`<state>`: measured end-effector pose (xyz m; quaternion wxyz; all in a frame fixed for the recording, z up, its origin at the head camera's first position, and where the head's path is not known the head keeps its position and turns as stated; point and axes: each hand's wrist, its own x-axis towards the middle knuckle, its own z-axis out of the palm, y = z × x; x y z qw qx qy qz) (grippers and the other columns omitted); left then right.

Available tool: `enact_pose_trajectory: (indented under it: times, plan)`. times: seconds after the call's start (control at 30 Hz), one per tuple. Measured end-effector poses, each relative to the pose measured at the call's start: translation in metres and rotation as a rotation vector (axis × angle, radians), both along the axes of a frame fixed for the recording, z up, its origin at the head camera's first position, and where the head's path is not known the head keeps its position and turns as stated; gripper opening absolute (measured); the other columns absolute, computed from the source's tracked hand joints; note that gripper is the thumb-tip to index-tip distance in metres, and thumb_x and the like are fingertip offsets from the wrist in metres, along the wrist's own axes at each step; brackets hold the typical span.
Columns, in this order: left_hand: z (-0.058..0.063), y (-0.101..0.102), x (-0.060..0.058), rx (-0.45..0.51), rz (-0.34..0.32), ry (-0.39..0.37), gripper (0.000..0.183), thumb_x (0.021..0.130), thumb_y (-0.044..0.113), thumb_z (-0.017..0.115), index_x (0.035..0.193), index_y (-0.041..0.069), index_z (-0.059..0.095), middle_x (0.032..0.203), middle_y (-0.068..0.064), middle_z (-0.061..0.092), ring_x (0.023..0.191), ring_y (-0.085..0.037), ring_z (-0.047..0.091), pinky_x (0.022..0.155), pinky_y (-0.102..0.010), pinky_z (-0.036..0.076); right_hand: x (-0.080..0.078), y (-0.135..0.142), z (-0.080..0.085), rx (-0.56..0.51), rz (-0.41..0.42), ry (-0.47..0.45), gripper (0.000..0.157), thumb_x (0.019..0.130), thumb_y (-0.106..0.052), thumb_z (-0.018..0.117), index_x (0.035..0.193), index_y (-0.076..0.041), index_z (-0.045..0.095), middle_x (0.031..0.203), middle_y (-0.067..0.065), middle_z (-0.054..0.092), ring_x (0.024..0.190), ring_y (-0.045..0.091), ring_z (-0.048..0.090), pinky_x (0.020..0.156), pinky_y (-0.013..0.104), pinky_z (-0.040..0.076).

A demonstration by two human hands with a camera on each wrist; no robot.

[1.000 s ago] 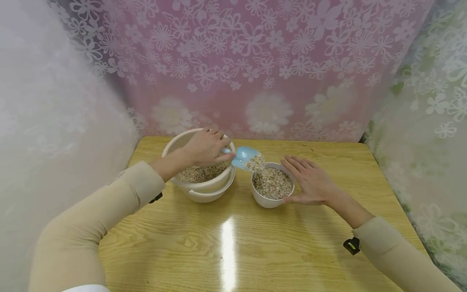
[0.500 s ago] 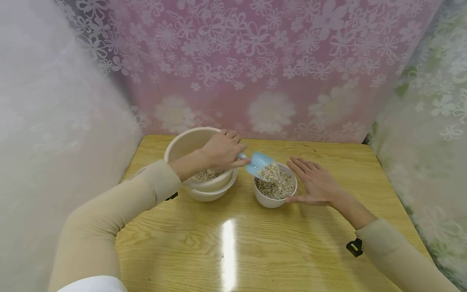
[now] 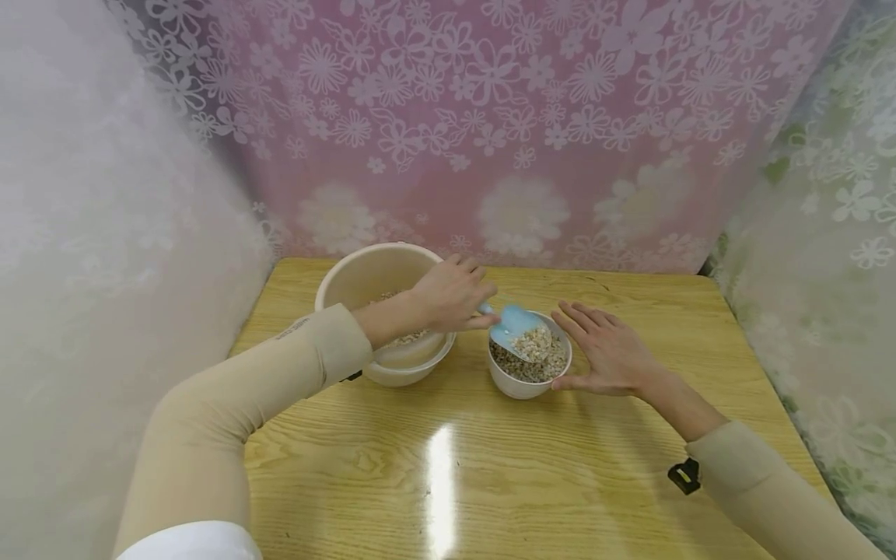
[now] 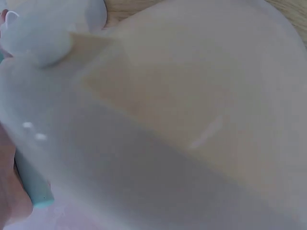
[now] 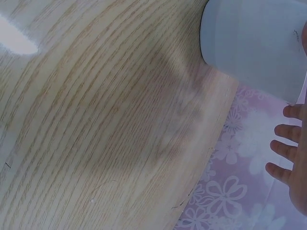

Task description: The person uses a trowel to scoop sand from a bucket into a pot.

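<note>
My left hand [image 3: 451, 295] grips the handle of a light blue scoop [image 3: 516, 323] loaded with pale grain-like bits. The scoop's blade is over a small white bowl [image 3: 514, 386] filled with similar bits. At the bowl's right side, my right hand [image 3: 603, 350] has its fingers spread and its thumb at the rim. In the right wrist view, the bowl [image 5: 254, 43] stands on the table beside the fingers [image 5: 283, 149]. Under my left forearm is a cream bucket [image 3: 350, 268] with more of the bits inside. In the left wrist view, the handle's end [image 4: 36, 189] shows past the fingers.
A wooden table [image 3: 364, 482] bears both containers. Behind it hangs a pink flowered curtain [image 3: 420, 179], with pale curtains to the left and right. The bucket's bail [image 3: 420, 365] hangs down at its front.
My left hand has carried the loaded scoop rightward and toward me, from beside the bucket's rim to over the bowl. The right hand stays at the bowl.
</note>
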<state>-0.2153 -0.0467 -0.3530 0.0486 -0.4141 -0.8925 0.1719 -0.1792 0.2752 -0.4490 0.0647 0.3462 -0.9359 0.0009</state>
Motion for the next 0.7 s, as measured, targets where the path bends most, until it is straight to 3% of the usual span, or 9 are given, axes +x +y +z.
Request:
enact_pose_trajectory:
  times: [0.13, 0.33, 0.5, 0.7]
  plan:
    - [-0.001, 0.007, -0.001, -0.029, -0.01, 0.02, 0.064, 0.107, 0.068, 0.033, 0.131, 0.02, 0.066, 0.123, -0.007, 0.07, 0.122, -0.025, 0.063, 0.107, -0.043, 0.051, 0.0, 0.0, 0.001, -0.002, 0.003, 0.006, 0.119, 0.078, -0.084, 0.068, 0.163, -0.007, 0.036, 0.169, 0.019, 0.038, 0.153, 0.042, 0.041, 0.12, 0.061, 0.04]
    - [-0.005, 0.015, -0.002, -0.075, -0.045, 0.039, 0.064, 0.108, 0.067, 0.033, 0.132, 0.019, 0.067, 0.122, -0.008, 0.072, 0.116, -0.024, 0.064, 0.102, -0.041, 0.052, -0.001, 0.001, 0.0, 0.008, 0.01, 0.019, 0.119, 0.078, -0.086, 0.066, 0.163, -0.007, 0.037, 0.168, 0.019, 0.04, 0.152, 0.042, 0.043, 0.119, 0.061, 0.042]
    - [-0.004, 0.019, -0.001, -0.125, -0.069, 0.088, 0.065, 0.107, 0.068, 0.033, 0.133, 0.019, 0.066, 0.127, -0.008, 0.072, 0.122, -0.026, 0.064, 0.11, -0.041, 0.051, -0.002, 0.0, -0.001, 0.011, 0.014, 0.024, 0.119, 0.078, -0.086, 0.066, 0.162, -0.008, 0.038, 0.168, 0.019, 0.041, 0.152, 0.042, 0.043, 0.118, 0.061, 0.043]
    - [-0.005, 0.022, -0.002, -0.152, -0.093, 0.134, 0.065, 0.107, 0.07, 0.032, 0.127, 0.018, 0.067, 0.121, -0.006, 0.073, 0.116, -0.024, 0.064, 0.105, -0.039, 0.052, -0.003, 0.001, -0.001, 0.01, 0.01, 0.022, 0.119, 0.078, -0.086, 0.065, 0.162, -0.007, 0.038, 0.167, 0.019, 0.041, 0.152, 0.042, 0.043, 0.118, 0.062, 0.042]
